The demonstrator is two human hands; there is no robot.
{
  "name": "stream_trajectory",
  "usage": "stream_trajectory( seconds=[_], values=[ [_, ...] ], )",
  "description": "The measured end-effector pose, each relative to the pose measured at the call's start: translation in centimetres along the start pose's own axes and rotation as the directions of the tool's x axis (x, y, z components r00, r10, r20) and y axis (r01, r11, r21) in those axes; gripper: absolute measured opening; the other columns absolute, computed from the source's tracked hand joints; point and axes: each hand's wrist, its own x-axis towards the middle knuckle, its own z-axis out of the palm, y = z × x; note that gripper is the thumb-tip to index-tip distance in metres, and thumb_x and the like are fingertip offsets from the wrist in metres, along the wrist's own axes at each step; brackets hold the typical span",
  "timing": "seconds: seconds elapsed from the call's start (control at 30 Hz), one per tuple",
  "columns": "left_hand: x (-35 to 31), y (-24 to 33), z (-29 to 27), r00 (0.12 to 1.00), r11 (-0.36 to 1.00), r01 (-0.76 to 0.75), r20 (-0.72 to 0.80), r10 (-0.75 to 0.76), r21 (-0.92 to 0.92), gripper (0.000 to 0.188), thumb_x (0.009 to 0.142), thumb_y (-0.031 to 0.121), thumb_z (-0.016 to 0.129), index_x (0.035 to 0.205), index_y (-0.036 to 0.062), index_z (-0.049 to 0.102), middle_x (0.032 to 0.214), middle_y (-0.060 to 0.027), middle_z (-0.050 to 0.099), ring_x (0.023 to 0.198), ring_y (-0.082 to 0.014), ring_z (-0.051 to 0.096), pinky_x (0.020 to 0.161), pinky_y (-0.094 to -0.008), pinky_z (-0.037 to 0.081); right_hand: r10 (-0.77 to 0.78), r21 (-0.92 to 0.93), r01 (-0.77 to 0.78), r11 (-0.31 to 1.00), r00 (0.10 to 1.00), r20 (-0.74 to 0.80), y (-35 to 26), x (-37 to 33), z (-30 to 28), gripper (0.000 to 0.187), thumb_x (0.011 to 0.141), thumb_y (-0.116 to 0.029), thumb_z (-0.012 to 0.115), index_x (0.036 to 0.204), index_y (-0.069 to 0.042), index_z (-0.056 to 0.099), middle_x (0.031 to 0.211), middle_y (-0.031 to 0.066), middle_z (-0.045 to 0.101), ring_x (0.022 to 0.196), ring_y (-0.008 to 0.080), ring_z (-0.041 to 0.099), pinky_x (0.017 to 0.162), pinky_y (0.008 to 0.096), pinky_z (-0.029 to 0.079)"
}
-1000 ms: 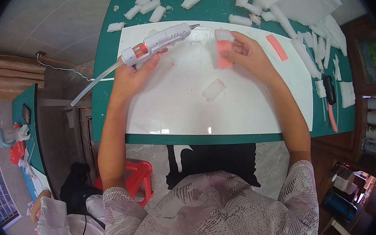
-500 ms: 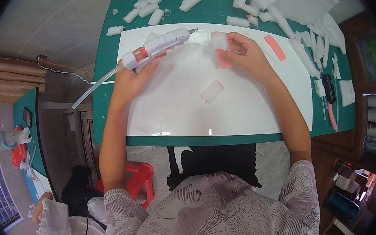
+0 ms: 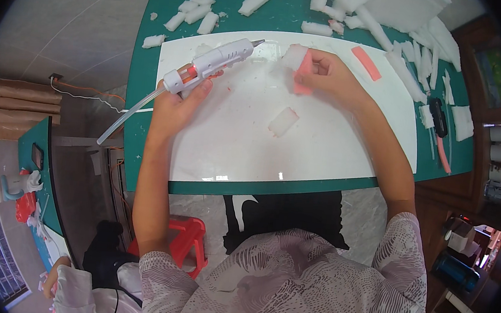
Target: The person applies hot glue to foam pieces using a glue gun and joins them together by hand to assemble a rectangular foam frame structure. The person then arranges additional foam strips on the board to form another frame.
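My left hand [image 3: 180, 101] is closed round the handle of a white hot glue gun [image 3: 224, 55]. A clear glue stick [image 3: 127, 119] pokes out of its back end, and its metal tip points toward the far right. Between the fingers of my right hand [image 3: 330, 77] is a small white foam block [image 3: 294, 56] with a pink strip [image 3: 303, 83] against its side. Both are held above the white board, a short way right of the gun's tip. Another white foam piece [image 3: 283, 122] with pinkish edges lies on the board nearer to me.
The white board [image 3: 232, 161] rests on a green table [image 3: 147, 164]. A loose pink strip [image 3: 366, 64] lies at the board's far right. White foam pieces [image 3: 256, 2] are heaped along the far side. A black-handled tool [image 3: 438, 117] sits at right. A red stool [image 3: 191, 235] stands below; another person [image 3: 89, 292] is at lower left.
My right hand has turned the foam block slightly, so the pink strip now shows more along its side. The glue gun in my left hand has hardly moved.
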Motion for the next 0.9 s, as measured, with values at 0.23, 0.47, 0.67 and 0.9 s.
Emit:
stream_trajectory(
  seconds=[0.23, 0.47, 0.67, 0.9],
  values=[
    [0.0, 0.6, 0.3, 1.000, 1.000, -0.002, 0.009, 0.001, 0.019, 0.031, 0.091, 0.013, 0.070, 0.119, -0.0017, 0.069, 0.106, -0.0084, 0.075, 0.098, -0.0133, 0.064, 0.088, -0.0286, 0.049, -0.058, 0.288, 0.022, 0.957, 0.991, 0.118, 1.4, 0.0, -0.9, 0.048, 0.089, -0.010, 0.074, 0.132, 0.000, 0.056, 0.113, 0.0052, 0.068, 0.093, 0.0088, 0.063, 0.081, 0.0239, 0.052],
    [0.0, 0.0, 0.1, 1.000, 0.999, -0.017, 0.004, 0.017, 0.029, 0.031, 0.091, 0.015, 0.071, 0.117, -0.0014, 0.070, 0.105, -0.0090, 0.075, 0.097, -0.0142, 0.065, 0.088, -0.0297, 0.049, -0.109, 0.474, 0.007, 0.880, 0.976, 0.188, 1.6, 0.2, -1.7, 0.047, 0.093, -0.018, 0.074, 0.133, -0.001, 0.054, 0.109, 0.0045, 0.064, 0.081, 0.0065, 0.054, 0.068, 0.0225, 0.044],
    [-0.2, 0.7, 0.1, 1.000, 1.000, -0.006, 0.029, 0.006, -0.002, 0.030, 0.091, 0.015, 0.071, 0.117, -0.0011, 0.070, 0.106, -0.0092, 0.075, 0.099, -0.0157, 0.066, 0.090, -0.0310, 0.049, -0.079, 0.448, 0.045, 0.893, 0.995, 0.056, 2.1, 0.3, -1.9, 0.064, 0.091, -0.022, 0.077, 0.140, 0.004, 0.046, 0.111, 0.0076, 0.065, 0.087, 0.0101, 0.059, 0.075, 0.0245, 0.050],
    [-0.6, 1.6, 0.2, 0.987, 0.999, 0.049, 0.153, -0.048, -0.008, 0.030, 0.089, 0.015, 0.071, 0.114, -0.0020, 0.071, 0.105, -0.0101, 0.075, 0.099, -0.0168, 0.066, 0.091, -0.0318, 0.049, -0.120, 0.284, 0.140, 0.949, 0.989, -0.089, 2.0, 0.6, -2.0, 0.067, 0.085, -0.016, 0.082, 0.141, 0.001, 0.047, 0.109, 0.0056, 0.066, 0.094, 0.0102, 0.061, 0.081, 0.0255, 0.051]
  ],
)
